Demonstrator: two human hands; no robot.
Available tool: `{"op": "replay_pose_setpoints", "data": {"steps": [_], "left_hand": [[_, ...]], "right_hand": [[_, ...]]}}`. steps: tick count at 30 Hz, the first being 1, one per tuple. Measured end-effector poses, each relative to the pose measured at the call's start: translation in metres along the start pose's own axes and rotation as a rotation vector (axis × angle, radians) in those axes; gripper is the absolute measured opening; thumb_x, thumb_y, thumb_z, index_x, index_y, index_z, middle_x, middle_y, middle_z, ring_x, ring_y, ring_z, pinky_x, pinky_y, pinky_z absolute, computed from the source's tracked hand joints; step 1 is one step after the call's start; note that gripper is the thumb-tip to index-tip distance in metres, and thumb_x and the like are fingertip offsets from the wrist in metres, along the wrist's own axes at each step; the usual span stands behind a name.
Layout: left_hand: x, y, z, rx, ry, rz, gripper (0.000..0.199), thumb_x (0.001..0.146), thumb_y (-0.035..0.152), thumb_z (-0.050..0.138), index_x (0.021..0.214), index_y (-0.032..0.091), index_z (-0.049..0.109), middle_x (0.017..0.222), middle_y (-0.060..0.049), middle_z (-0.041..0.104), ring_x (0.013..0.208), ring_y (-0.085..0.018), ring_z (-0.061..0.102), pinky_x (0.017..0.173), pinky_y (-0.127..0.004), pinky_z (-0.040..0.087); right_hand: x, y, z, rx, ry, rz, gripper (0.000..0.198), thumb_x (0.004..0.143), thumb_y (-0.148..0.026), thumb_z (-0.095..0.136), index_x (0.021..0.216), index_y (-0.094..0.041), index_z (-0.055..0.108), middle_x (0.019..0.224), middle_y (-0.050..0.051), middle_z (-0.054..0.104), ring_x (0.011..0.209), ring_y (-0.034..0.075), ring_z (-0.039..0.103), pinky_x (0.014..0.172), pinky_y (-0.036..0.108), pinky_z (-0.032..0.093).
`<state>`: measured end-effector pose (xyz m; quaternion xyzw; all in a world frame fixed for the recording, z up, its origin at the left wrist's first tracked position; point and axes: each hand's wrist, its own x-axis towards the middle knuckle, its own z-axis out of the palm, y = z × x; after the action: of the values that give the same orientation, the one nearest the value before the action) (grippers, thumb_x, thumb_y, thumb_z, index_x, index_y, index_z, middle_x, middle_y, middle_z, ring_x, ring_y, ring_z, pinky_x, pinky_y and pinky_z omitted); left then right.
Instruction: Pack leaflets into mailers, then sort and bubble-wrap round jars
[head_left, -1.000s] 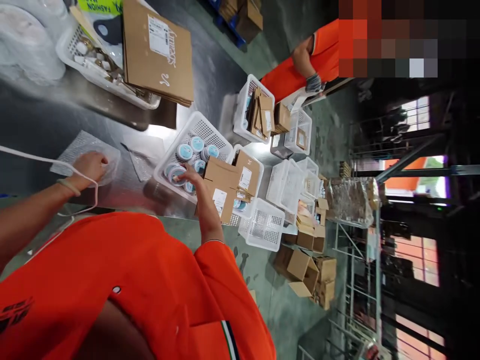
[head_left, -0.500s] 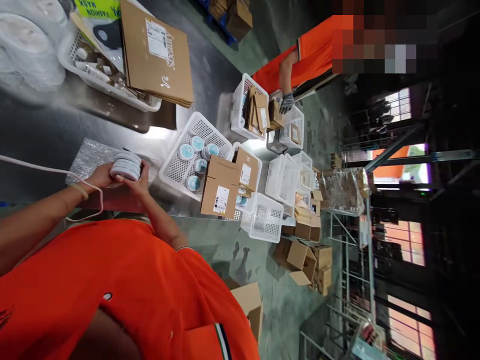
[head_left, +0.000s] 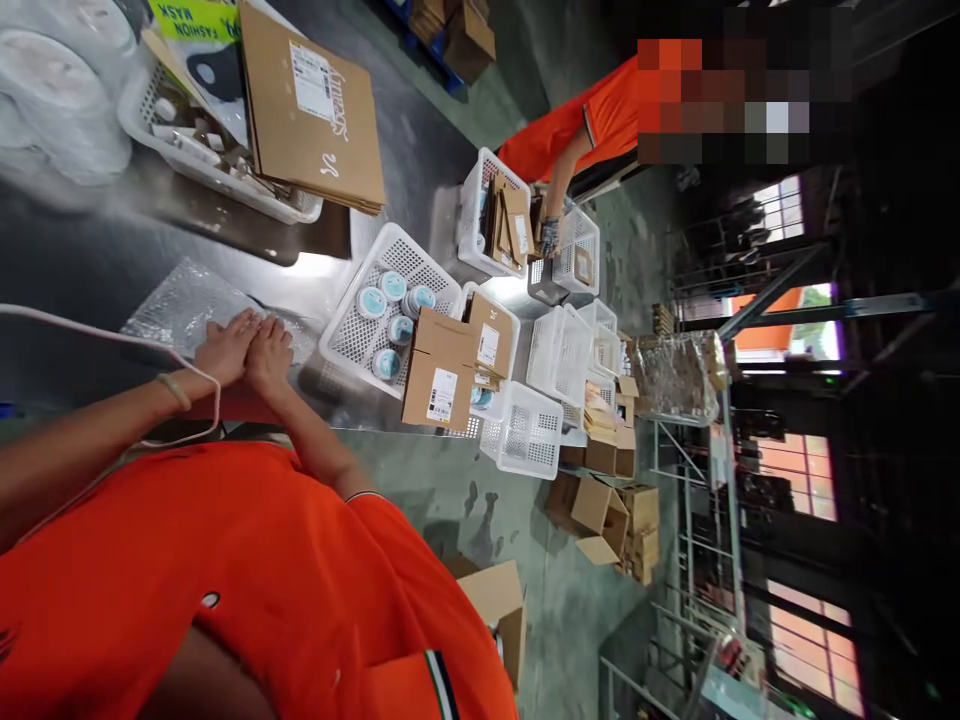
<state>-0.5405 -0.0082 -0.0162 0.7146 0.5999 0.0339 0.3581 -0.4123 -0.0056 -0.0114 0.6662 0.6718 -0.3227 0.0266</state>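
My left hand [head_left: 225, 352] lies palm down over the bubble wrap [head_left: 180, 298] on the metal table, fingers stretched out. Beside it, touching, my right hand [head_left: 268, 356] rests the same way with its fingers extended. The round white tubs seen earlier between my hands are hidden now; I cannot tell whether they lie under the wrap. To the right stands a white plastic basket [head_left: 336, 335] holding several round tubs with light-blue lids [head_left: 372, 301]. A flat cardboard box with a label [head_left: 439, 368] leans across its right side.
A white cable [head_left: 97, 336] crosses my left forearm. Behind, another basket [head_left: 202, 172] holds small items and folded cardboard [head_left: 319, 110]. More white baskets [head_left: 559, 355] stand to the right. Across the table a co-worker's gloved hand [head_left: 550, 237] reaches beside a basket of cardboard.
The stack of round tubs held between my hands has gone out of sight. My hands now lie flat over the bubble wrap. The co-worker's gloved hand has moved down and left.
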Motion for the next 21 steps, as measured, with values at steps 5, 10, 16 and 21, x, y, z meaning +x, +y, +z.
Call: {"op": "replay_pose_setpoints", "data": {"steps": [5,10,16,21], "left_hand": [[0.004,-0.012,-0.011,0.015,0.018,-0.089,0.092,0.096,0.008,0.055,0.186,0.0,0.042,0.193,-0.033,0.035,0.181,-0.041,0.037,0.14,-0.063,0.042],[-0.011,0.001,-0.013,0.019,0.025,-0.105,0.083,0.107,0.02,0.05,0.188,0.002,0.044,0.199,-0.024,0.029,0.169,-0.05,0.044,0.134,-0.064,0.046],[-0.023,0.014,-0.015,0.044,0.049,-0.062,0.086,0.108,0.022,0.048,0.193,0.01,0.042,0.199,-0.019,0.03,0.157,-0.052,0.051,0.121,-0.065,0.055],[-0.004,-0.014,-0.065,0.082,0.006,-0.042,0.094,0.093,0.014,0.066,0.183,-0.006,0.045,0.193,-0.034,0.032,0.176,-0.049,0.044,0.139,-0.068,0.041]], "right_hand": [[0.004,0.021,-0.014,0.073,-0.11,-0.174,0.125,0.093,-0.021,0.098,0.193,0.001,0.025,0.191,0.033,0.04,0.177,0.036,0.046,0.148,0.045,0.042],[-0.003,0.036,-0.016,0.163,-0.144,-0.181,0.113,0.098,-0.019,0.092,0.191,0.002,0.03,0.191,0.032,0.041,0.181,0.029,0.044,0.145,0.035,0.043],[0.008,0.013,-0.018,0.163,-0.099,-0.245,0.099,0.105,-0.013,0.083,0.188,0.005,0.034,0.19,0.033,0.043,0.18,0.032,0.045,0.15,0.037,0.037],[0.007,0.02,-0.045,0.381,-0.113,-0.423,0.121,0.095,-0.034,0.103,0.191,-0.008,0.034,0.194,0.027,0.04,0.179,0.031,0.046,0.138,0.038,0.056]]}}
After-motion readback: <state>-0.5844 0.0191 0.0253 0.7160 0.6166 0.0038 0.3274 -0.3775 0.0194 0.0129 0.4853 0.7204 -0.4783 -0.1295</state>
